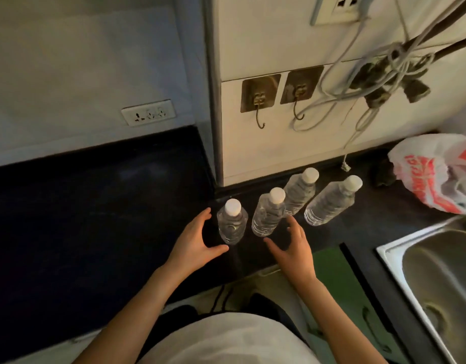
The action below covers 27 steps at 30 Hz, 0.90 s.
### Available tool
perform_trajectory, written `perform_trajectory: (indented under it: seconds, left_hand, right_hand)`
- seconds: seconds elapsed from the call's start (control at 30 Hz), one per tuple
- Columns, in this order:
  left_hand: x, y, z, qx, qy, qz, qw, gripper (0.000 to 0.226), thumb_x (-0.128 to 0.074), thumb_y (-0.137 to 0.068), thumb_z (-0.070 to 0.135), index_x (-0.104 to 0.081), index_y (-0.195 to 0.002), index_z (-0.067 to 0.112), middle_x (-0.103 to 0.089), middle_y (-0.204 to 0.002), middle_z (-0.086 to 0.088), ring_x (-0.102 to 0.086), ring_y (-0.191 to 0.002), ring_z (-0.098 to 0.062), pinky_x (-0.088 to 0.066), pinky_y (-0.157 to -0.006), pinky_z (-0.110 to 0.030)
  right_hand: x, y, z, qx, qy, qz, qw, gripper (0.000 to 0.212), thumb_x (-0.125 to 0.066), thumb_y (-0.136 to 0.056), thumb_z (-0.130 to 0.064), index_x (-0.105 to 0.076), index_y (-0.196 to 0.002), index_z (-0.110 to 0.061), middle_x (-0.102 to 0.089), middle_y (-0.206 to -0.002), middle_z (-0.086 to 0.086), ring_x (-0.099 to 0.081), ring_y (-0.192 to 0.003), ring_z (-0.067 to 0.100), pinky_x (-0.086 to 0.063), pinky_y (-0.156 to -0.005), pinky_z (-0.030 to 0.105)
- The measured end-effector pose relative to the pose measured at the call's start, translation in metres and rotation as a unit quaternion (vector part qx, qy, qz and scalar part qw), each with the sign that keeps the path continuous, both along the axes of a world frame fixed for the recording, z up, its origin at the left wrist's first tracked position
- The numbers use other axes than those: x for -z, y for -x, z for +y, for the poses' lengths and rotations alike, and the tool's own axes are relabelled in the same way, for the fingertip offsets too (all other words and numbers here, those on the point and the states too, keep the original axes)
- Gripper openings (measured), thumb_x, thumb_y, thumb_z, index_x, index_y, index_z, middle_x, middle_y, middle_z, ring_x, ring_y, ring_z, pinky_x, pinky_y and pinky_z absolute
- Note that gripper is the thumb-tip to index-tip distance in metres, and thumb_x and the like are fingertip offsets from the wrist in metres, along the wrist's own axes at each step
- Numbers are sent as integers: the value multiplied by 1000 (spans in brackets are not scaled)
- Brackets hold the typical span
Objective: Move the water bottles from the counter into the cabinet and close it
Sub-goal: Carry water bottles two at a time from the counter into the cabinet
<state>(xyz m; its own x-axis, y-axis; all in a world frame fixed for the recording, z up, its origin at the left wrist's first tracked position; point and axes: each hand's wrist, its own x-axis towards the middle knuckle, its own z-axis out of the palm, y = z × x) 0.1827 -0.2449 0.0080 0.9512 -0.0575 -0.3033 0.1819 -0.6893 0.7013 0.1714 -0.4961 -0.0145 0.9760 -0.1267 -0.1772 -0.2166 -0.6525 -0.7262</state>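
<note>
Several clear water bottles with white caps stand on the dark counter [95,206] by the wall corner. The nearest-left bottle [231,225] has my left hand [196,239] cupped open just to its left, thumb below it, not touching. The second bottle [268,212] stands right of it; my right hand [295,245] is open beside and below it, fingers spread. Two more bottles [300,191] [331,202] stand farther back right. Green cabinet doors [352,292] show below the counter edge, seemingly shut.
A steel sink [437,279] is set in the counter at right. A white and red plastic bag [437,174] lies at the back right. Hooks [259,101], hanging cables and plugs [384,74] are on the wall. A wall socket [147,112] sits at left.
</note>
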Motion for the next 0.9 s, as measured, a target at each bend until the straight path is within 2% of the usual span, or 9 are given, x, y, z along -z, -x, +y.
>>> perform_trajectory:
  seconds: [0.07,0.17,0.23,0.43,0.6,0.73,0.9]
  left_hand:
    - [6,-6,-14,-32,22,25,999,105,-86,-67,38,-24,-152,26,-38,-152,5,-36,-139,-13,-33,-114,-36]
    - [13,-10,-34,-89,69,36,993,95,-88,-66,29,-36,-145,27,-46,-144,10,-41,-132,-8,-35,-105,-28]
    - [18,-12,-44,-127,97,40,986,88,-88,-67,23,-41,-141,26,-50,-138,9,-43,-128,-7,-34,-100,-24]
    - [26,-8,-65,-242,134,21,961,72,-88,-67,17,-54,-130,23,-61,-128,7,-52,-123,-11,-38,-99,-24]
    - [25,3,-74,-303,143,-4,942,66,-89,-64,20,-59,-123,27,-65,-116,16,-58,-117,-6,-45,-102,-30]
    - [15,26,-71,-350,153,-10,924,47,-88,-65,22,-63,-104,33,-70,-102,14,-63,-102,0,-51,-92,-27]
    - [-12,79,-52,-418,166,-42,892,38,-87,-66,21,-68,-98,26,-74,-91,8,-68,-85,1,-55,-78,-25]
  right_hand:
    - [6,-17,-7,-22,-42,4,999,87,-79,-77,-39,-30,-149,-26,-44,-149,-1,-47,-131,14,-47,-102,35]
    - [19,-38,-13,-65,-79,12,995,78,-82,-74,-35,-41,-140,-28,-55,-137,-5,-53,-124,11,-44,-100,28]
    - [26,-47,-16,-81,-99,19,992,73,-83,-73,-32,-44,-135,-28,-57,-133,-9,-53,-122,7,-45,-101,29]
    - [36,-65,-23,-113,-152,44,981,69,-85,-73,-25,-49,-133,-25,-62,-125,-12,-55,-116,6,-47,-95,26]
    - [29,-70,-27,-116,-162,33,979,56,-88,-67,-27,-59,-115,-29,-67,-108,-17,-63,-104,1,-54,-92,33]
    - [15,-60,-20,-158,-198,50,966,54,-88,-67,-26,-60,-113,-31,-71,-105,-15,-66,-99,-2,-55,-87,29]
    - [-15,-38,18,-230,-264,71,934,56,-88,-68,-16,-61,-116,-25,-72,-108,-5,-68,-101,9,-55,-87,32]
